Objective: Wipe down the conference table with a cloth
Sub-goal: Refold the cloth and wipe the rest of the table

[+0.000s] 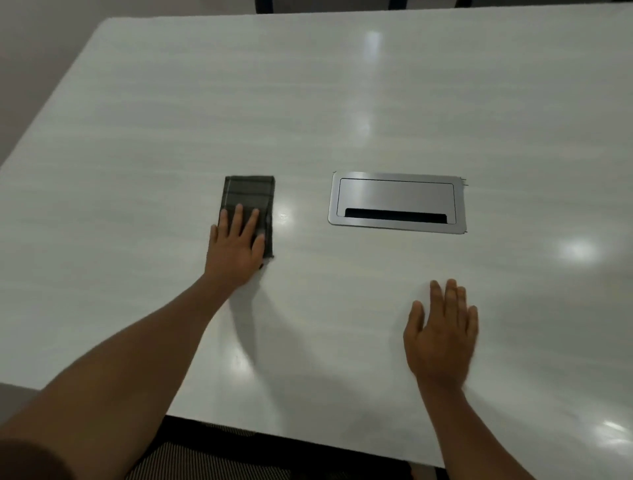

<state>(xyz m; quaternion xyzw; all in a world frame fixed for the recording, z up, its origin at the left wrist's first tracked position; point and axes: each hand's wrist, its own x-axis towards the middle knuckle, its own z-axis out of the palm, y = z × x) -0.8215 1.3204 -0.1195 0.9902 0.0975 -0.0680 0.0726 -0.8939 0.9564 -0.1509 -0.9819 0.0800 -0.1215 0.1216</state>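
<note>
The white conference table (164, 102) fills nearly the whole view. Its glossy top has a faint streaked grain and carries several bright reflections of ceiling lights. Its near edge runs along the bottom of the view, and its left edge slants away toward the far end. Below the near edge is a strip of dark, finely striped carpet (205, 459). A plain grey surface lies beyond the left edge. At the very top, behind the far edge, are dark shapes that may be chairs (263, 4), too cropped to be sure.

Set flush into the tabletop, right of centre, is a brushed silver cable hatch (397, 193), a rectangle with a closed lid and a long dark slot on its near side. Nothing lies on it, and it sits well apart from both hands.

To the left of the hatch, with bare table between them, a dark grey plaid cloth (251, 193) is folded into an upright rectangle and lies flat on the table.

The left hand (236, 248) reaches out on a long bare forearm and rests palm down on the cloth's near half, its fingers straight and slightly spread. The right hand (442, 337) is nearer the body, below the hatch, palm down with straight fingers, gripping nothing. It is slightly blurred, so whether it touches the table cannot be told.
</note>
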